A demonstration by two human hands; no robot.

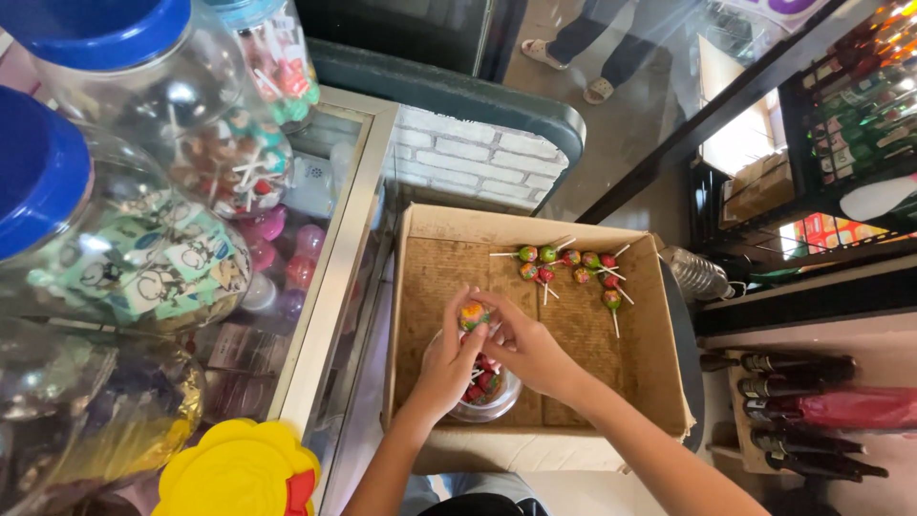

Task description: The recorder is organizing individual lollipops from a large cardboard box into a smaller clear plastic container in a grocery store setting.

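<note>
Between both hands point(487, 349), lollipop point(474, 314) over jar point(489, 390).

Beside the glass display counter point(334, 258), on its top, three large clear jars with blue lids point(95, 29) are being kept, filled with wrapped sweets, and a yellow lid point(239, 473) is being rested at the counter's near end. Beyond the counter, a white brick wall point(478, 158) is being shown, and well to the counter's right dark bottles point(802, 368) are being stored lying flat.
</note>
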